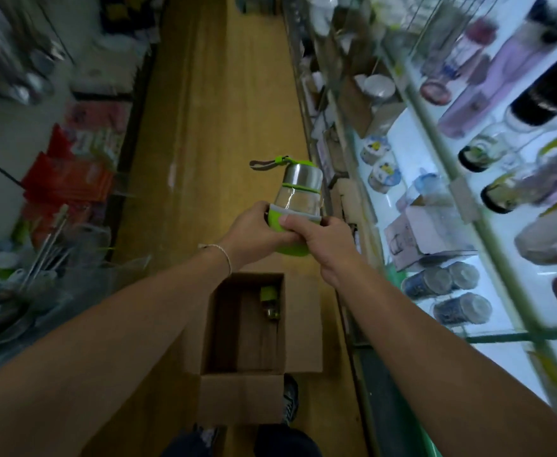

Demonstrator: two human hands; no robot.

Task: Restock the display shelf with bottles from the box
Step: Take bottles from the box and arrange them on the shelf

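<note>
A glass bottle [298, 196] with a steel cap, a green sleeve at its base and a grey strap is held upright above the aisle floor. My left hand [254, 230] grips its green base from the left. My right hand [323, 239] grips the same base from the right, thumb across the front. Below my arms an open cardboard box [298, 324] stands on the floor, with one green-capped bottle [269, 300] lying inside. The lit glass display shelf [488, 291] on the right carries several bottles and jars.
The wooden aisle floor [211, 127] runs ahead between two shelf rows. Red packets [69, 183] and metal kitchenware [3, 311] fill the left shelves. A small pink carton [425, 232] and patterned jars [442, 282] sit on the right shelf. My shoes show by the box.
</note>
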